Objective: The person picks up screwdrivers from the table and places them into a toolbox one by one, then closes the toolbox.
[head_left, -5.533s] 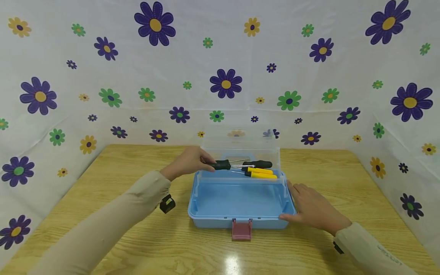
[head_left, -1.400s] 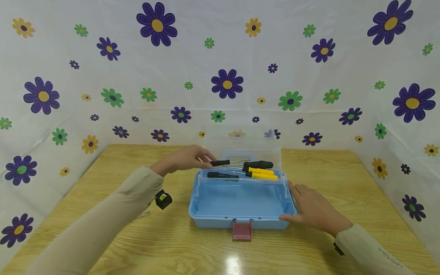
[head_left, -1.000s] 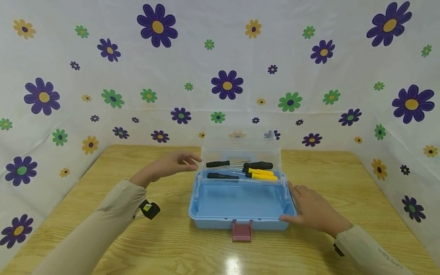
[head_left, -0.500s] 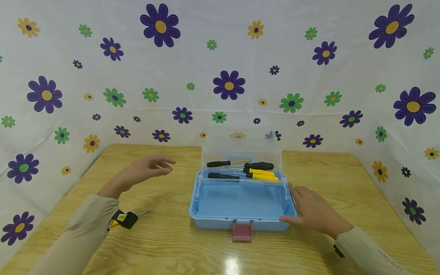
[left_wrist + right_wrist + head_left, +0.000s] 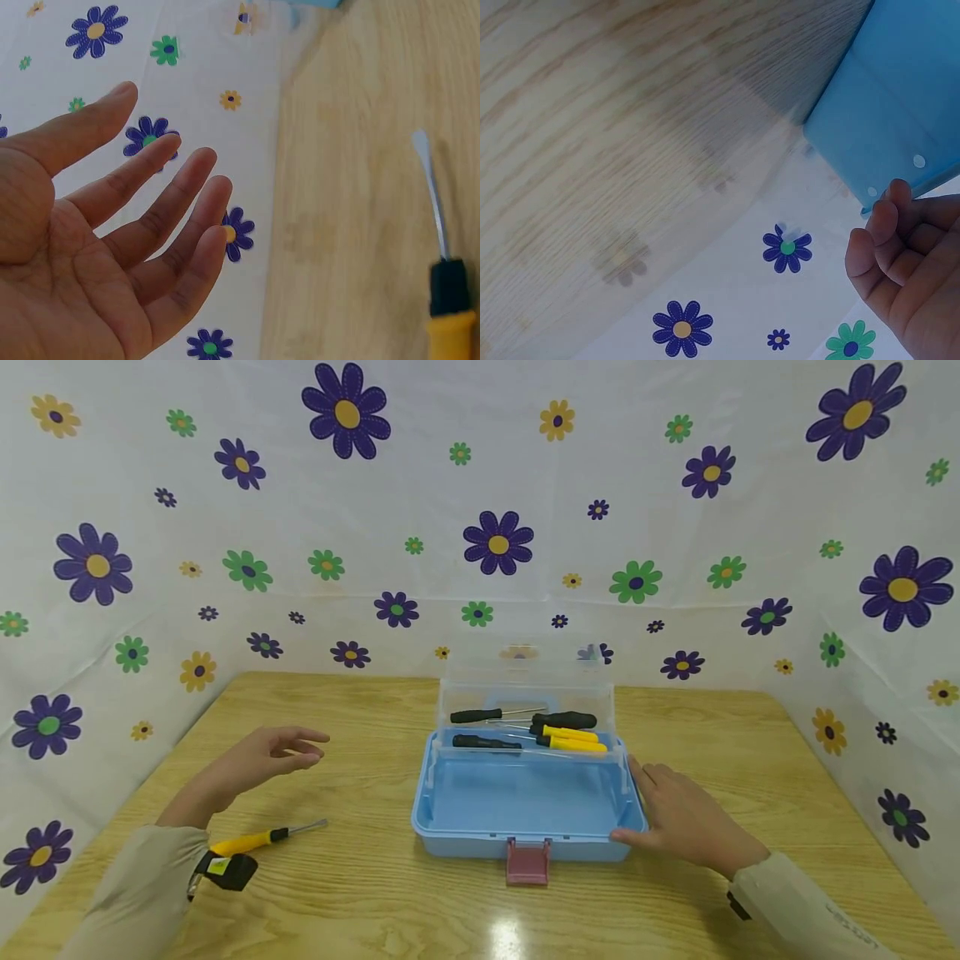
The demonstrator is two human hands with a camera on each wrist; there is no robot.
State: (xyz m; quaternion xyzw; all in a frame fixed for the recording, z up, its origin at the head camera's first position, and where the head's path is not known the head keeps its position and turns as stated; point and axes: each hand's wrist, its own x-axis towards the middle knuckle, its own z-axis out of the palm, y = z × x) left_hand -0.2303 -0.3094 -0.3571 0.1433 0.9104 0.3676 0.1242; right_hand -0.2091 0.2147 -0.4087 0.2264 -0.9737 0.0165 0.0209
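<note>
With the blue toolbox (image 5: 442, 846) taken as the middle of the clock, the left hand (image 5: 247, 768) is at nine o'clock, well apart from the box, its fingers spread and loosely bent and nothing between them; the left wrist view shows the bare palm. Near that hand, between eight and nine o'clock, a loose yellow screwdriver (image 5: 246, 842) lies on the wooden table (image 5: 360, 910), its metal blade pointing to nearly three o'clock and the far end of its handle partly hidden by the wrist camera (image 5: 232, 872) and sleeve (image 5: 135, 885). At three o'clock the right hand (image 5: 678, 810) holds the end of the toolbox, thumb on the front corner around four o'clock and bent fingers against the side wall; how tightly they press, I cannot tell. The toolbox sits flat with its clear lid (image 5: 480, 670) raised at twelve o'clock and its pink latch (image 5: 528, 862) hanging at six. Toward its twelve o'clock side, a clear tray (image 5: 528, 755) carries two black screwdrivers, one behind (image 5: 476, 716) and one in front (image 5: 487, 742), around eleven, and toward one o'clock a thicker black screwdriver (image 5: 564, 720) just behind a pair of yellow screwdrivers (image 5: 572, 746). A white cloth (image 5: 420, 468) printed with purple, green and yellow flowers hangs behind the table.
</note>
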